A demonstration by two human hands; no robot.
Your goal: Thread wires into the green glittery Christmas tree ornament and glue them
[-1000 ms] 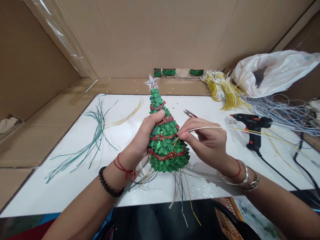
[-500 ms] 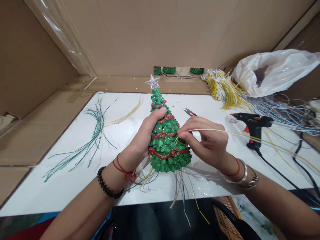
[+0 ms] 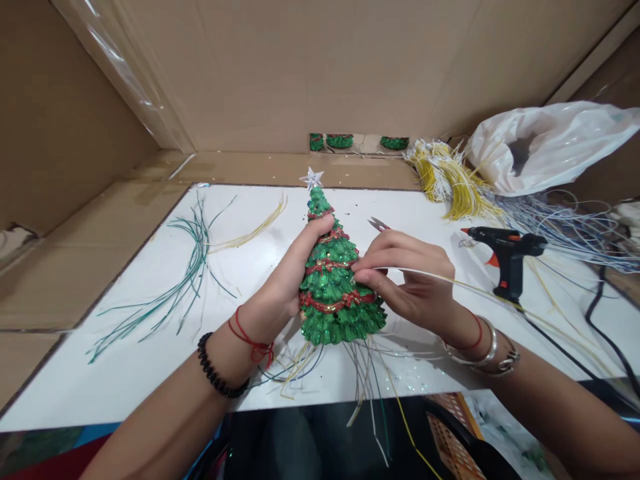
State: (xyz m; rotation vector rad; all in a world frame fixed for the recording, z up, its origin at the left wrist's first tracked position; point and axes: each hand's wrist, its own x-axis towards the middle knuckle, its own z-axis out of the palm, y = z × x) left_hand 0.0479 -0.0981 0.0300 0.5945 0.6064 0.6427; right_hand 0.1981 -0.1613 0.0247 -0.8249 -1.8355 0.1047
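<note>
Christmas tree point(image 3: 331, 288): left hand point(image 3: 289, 272) clasping; right hand point(image 3: 416, 259) pinching wire point(image 3: 470, 287).

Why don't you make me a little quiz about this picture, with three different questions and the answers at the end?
1. True or false: the left hand is holding nothing.
2. Fill the gap: the glue gun lies on the person's ____ side of the white table.
3. What does the right hand pinch? A) the clear star B) some thin wire C) the glue gun

Key: 1. False; it holds the green tree. 2. right. 3. B.
</note>
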